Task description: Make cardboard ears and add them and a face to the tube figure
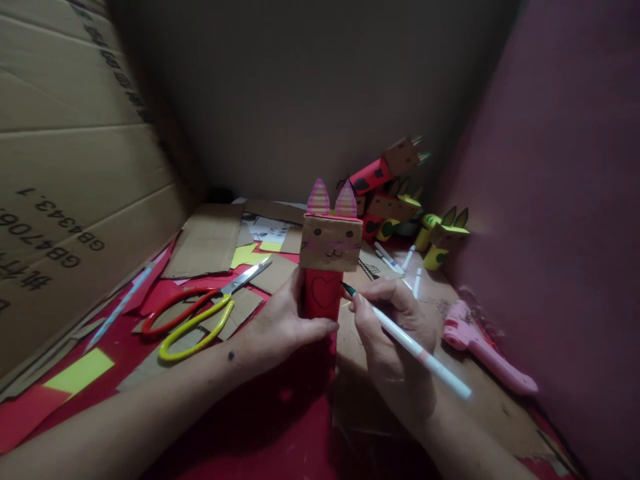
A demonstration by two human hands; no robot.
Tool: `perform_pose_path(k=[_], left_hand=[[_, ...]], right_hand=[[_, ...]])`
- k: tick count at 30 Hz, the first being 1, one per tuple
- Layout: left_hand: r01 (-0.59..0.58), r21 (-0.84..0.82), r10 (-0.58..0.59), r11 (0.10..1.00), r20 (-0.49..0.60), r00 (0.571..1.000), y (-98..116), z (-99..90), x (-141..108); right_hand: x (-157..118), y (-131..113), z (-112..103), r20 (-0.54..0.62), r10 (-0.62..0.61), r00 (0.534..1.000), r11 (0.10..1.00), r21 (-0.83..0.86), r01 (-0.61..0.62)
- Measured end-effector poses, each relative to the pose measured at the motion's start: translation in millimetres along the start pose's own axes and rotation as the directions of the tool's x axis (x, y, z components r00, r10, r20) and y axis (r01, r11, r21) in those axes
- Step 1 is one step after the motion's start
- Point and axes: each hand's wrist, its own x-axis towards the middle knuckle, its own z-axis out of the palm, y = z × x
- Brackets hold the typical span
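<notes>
Upright in my left hand (pixel 283 320) is a cardboard cat figure (pixel 331 243), with pink-edged ears, a drawn face and a red paper body. A heart outline (pixel 325 292) is drawn on that body. My left fingers and thumb wrap round its lower part. My right hand (pixel 395 327) grips a white felt-tip pen (pixel 420 353) between thumb and fingers. The dark tip of the pen is at the right edge of the red body; whether it touches the paper I cannot tell.
Scissors (pixel 193 313) with red and yellow handles lie left among cardboard and paper scraps. Several similar figures (pixel 385 207) are piled behind, and one yellow-bodied figure (pixel 440 247) stands right. Loose pens (pixel 400 260) and a pink glue gun (pixel 487 347) lie rightward. A large carton (pixel 75 167) borders the left.
</notes>
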Motion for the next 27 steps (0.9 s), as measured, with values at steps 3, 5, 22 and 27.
perform_pose_path(k=[3,5,22,27], left_hand=[[0.016,-0.002,-0.016,1.0,-0.001,1.0,-1.7,-0.4,-0.5],[0.036,0.0,-0.036,0.999,0.002,0.999,-2.0,-0.6,-0.6],[-0.008,0.005,0.008,1.0,0.006,1.0,-5.9,-1.1,-0.3],[-0.021,0.01,0.021,1.0,0.019,1.0,-5.6,-1.5,-1.1]], right_hand=[[1.8,-2.2,1.4,-0.013,-0.025,1.0,1.0,-0.015,0.024],[2.7,-3.4,1.9,-0.024,-0.043,0.999,0.999,-0.029,0.042],[1.7,-8.3,-1.8,0.09,-0.031,0.995,0.999,-0.019,0.033],[0.8,-7.5,-2.5,0.104,-0.02,0.994,0.999,-0.033,0.023]])
